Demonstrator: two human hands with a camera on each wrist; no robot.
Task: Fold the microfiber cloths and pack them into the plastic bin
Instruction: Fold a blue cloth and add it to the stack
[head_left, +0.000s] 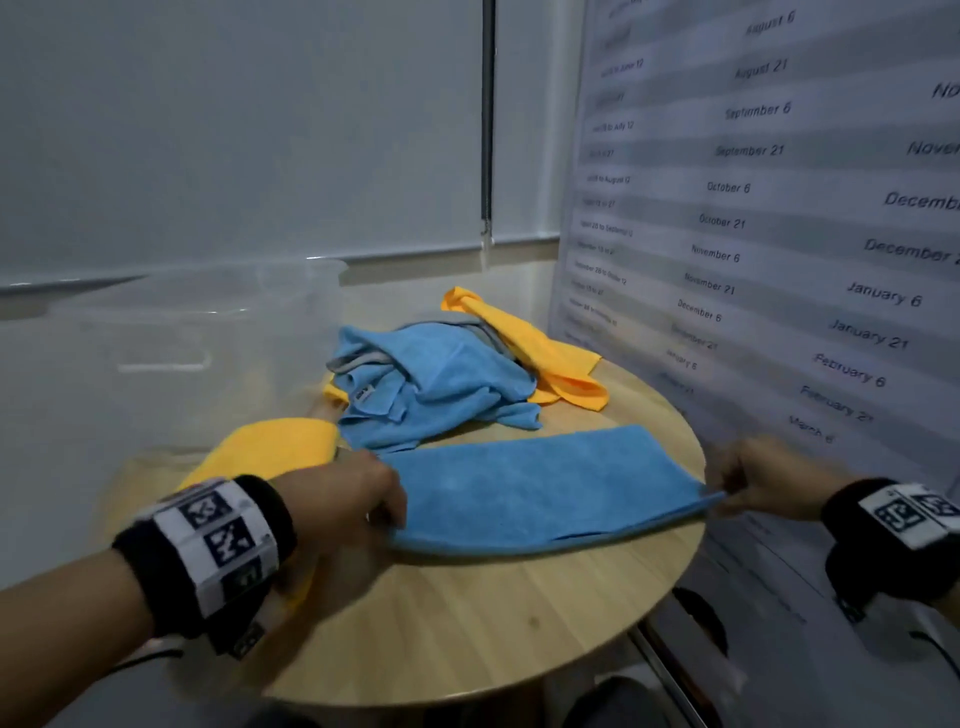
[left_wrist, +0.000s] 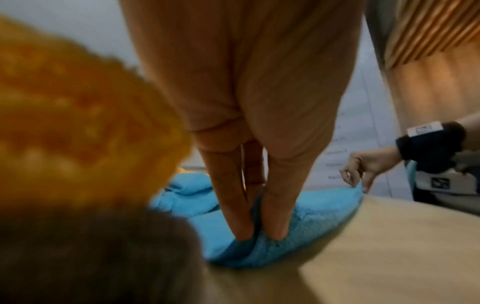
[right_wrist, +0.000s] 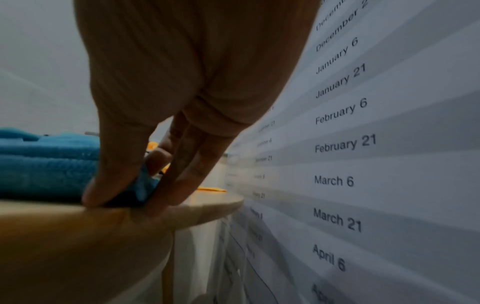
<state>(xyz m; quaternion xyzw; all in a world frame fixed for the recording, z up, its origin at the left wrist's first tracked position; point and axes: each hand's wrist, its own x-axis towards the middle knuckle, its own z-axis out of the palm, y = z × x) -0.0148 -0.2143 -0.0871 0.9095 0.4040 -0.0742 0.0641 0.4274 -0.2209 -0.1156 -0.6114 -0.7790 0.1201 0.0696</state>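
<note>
Table (head_left: 509, 613) round, wooden; date chart (head_left: 779, 182) beside.

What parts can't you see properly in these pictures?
- Plastic bin: head view, see-through and blurred; its contents can't be told.
- Grey cloth: head view, mostly buried under the blue pile.
- Small left-column chart text: head view, too small and blurred.

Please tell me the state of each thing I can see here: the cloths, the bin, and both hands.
Flat blue cloth: folded once, spread on the round table, pinched at both ends.
Cloth pile: blue and yellow, crumpled, unfolded.
Yellow cloth: beside the left wrist; cannot tell whether folded.
Plastic bin: clear, open.
Left hand: pinches the cloth.
Right hand: pinches the cloth.
</note>
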